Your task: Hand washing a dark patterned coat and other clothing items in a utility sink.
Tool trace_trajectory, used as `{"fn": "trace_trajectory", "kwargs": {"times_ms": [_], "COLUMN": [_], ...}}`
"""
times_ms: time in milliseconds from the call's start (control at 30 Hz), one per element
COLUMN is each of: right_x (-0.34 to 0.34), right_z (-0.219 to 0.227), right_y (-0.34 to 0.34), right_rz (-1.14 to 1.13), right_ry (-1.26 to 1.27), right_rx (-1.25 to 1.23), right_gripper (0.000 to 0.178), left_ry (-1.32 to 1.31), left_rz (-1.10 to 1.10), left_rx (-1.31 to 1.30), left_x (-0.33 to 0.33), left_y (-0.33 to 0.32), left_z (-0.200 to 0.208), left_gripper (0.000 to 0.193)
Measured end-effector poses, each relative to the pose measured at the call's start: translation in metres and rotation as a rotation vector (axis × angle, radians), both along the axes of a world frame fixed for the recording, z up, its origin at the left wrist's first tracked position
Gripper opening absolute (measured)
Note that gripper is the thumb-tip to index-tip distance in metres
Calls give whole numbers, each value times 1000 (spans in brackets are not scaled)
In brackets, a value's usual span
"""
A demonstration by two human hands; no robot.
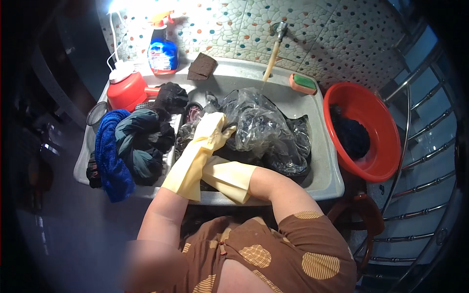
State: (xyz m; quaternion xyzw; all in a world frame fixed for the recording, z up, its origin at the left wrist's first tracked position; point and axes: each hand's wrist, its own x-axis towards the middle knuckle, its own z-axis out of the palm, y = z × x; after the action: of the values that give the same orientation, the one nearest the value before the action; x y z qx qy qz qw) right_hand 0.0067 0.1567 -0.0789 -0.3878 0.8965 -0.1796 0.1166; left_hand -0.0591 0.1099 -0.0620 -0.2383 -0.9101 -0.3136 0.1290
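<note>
Both my hands wear pale yellow rubber gloves and meet over the grey sink (325, 161). My left hand (211, 128) is closed at the left edge of a dark, shiny plastic bag (261, 122); what its fingers hold is hidden. My right hand (220, 168) passes beneath my left forearm, so only its wrist and cuff show, and its fingers are out of sight. The bag lies crumpled and wet-looking in the basin, with dark material around it. Just left of my left hand is a dark reddish item (193, 113).
On the sink's left ledge sit dark clothes (141, 141), a blue towel (111, 156) and a red jug (128, 90). Behind are a spray bottle (162, 53), a brown pad (202, 67), a faucet (279, 31) and a sponge (303, 84). A red tub (386, 146) holds dark cloth at right.
</note>
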Motion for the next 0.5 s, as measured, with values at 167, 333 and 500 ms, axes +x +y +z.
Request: {"fn": "trace_trajectory", "kwargs": {"times_ms": [167, 333, 500], "right_x": [-2, 22, 20], "right_z": [-19, 40, 90], "right_y": [16, 89, 152], "right_rz": [85, 136, -882], "right_ry": [142, 276, 95], "right_rx": [-159, -278, -878], "right_gripper": [32, 15, 18], "left_ry": [-53, -17, 49], "left_rz": [-50, -45, -94], "left_rx": [48, 57, -38], "left_x": [4, 2, 4], "left_y": [0, -6, -15], "left_z": [10, -3, -12], "left_gripper": [37, 31, 59]}}
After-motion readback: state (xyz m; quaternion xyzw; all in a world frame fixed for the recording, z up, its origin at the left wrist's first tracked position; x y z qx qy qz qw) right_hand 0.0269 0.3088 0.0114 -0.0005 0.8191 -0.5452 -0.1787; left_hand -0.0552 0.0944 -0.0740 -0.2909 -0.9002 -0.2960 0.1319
